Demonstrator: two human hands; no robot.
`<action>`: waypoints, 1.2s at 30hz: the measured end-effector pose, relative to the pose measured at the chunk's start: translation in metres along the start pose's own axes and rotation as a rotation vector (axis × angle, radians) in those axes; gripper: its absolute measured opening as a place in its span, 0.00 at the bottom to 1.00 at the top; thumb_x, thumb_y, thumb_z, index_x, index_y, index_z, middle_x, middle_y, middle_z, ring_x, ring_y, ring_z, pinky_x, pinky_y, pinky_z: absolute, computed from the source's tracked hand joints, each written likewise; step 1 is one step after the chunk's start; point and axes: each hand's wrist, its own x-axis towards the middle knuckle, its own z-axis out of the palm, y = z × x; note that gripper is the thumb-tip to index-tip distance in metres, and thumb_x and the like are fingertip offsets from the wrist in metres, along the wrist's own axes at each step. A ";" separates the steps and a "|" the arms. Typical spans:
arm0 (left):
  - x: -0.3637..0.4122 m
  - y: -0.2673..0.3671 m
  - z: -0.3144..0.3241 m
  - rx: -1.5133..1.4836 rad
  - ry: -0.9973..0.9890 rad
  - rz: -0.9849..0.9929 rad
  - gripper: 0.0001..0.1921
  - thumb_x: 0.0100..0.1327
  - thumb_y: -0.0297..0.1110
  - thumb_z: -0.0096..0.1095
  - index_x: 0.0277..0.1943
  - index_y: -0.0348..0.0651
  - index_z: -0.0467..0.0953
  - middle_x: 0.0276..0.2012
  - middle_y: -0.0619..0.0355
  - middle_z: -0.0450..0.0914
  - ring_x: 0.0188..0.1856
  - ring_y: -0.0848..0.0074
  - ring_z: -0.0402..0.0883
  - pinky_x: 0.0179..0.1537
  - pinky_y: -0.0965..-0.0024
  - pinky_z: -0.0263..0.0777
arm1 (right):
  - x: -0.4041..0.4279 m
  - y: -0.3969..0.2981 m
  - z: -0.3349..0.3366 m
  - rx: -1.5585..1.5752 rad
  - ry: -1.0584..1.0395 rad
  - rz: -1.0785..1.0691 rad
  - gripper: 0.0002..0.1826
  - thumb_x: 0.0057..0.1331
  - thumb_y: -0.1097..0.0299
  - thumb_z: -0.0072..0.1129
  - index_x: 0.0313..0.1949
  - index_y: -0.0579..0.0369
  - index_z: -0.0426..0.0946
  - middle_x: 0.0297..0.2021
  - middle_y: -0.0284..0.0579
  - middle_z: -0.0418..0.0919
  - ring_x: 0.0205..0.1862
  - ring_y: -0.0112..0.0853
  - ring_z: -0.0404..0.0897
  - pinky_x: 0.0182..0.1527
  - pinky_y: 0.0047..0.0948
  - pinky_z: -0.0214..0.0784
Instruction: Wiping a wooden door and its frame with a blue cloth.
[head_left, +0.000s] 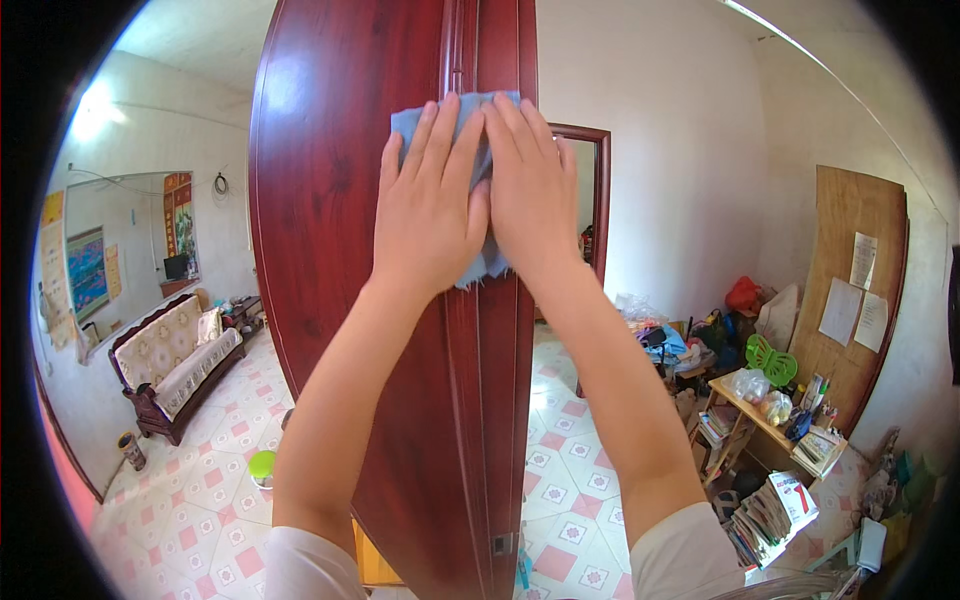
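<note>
Both my arms reach up to a dark red wooden door (330, 225) at its edge. A light blue cloth (411, 124) lies against the door's vertical edge trim (465, 352), its frayed lower end showing below my hands. My left hand (431, 202) presses flat on the cloth with its fingers spread upward. Beside it, my right hand (532, 180) also rests over the cloth, fingers pointing up and the outer ones past the door's edge. The two hands nearly touch at the thumbs. Much of the cloth is hidden under them. A metal latch plate (502, 544) is low on the door edge.
Left of the door stand a cushioned wooden sofa (180, 360) and a green-topped stool (262, 466). To the right are a wooden desk (757, 420) with bags and books, a stack of books (761, 521), heaped clothes (664, 341) and a wooden board (855, 225) bearing papers.
</note>
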 end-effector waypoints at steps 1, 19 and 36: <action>-0.008 0.005 -0.002 -0.007 -0.039 -0.008 0.33 0.64 0.35 0.51 0.73 0.43 0.58 0.74 0.46 0.57 0.76 0.55 0.54 0.73 0.47 0.44 | -0.011 -0.002 0.000 0.058 -0.010 0.052 0.25 0.67 0.69 0.47 0.65 0.54 0.67 0.67 0.43 0.66 0.72 0.41 0.60 0.67 0.54 0.52; -0.349 0.115 -0.050 -0.055 -0.440 -0.035 0.29 0.64 0.47 0.53 0.66 0.43 0.69 0.67 0.40 0.65 0.70 0.50 0.63 0.68 0.40 0.47 | -0.357 -0.121 -0.061 0.160 -0.317 0.299 0.23 0.67 0.69 0.51 0.61 0.54 0.72 0.66 0.43 0.68 0.69 0.46 0.65 0.68 0.60 0.46; -0.306 0.095 -0.044 -0.130 -0.510 -0.117 0.38 0.59 0.45 0.60 0.72 0.49 0.61 0.73 0.42 0.58 0.74 0.48 0.57 0.65 0.35 0.52 | -0.310 -0.111 -0.048 0.238 -0.442 0.376 0.27 0.67 0.67 0.44 0.66 0.52 0.68 0.73 0.44 0.58 0.76 0.49 0.52 0.71 0.67 0.32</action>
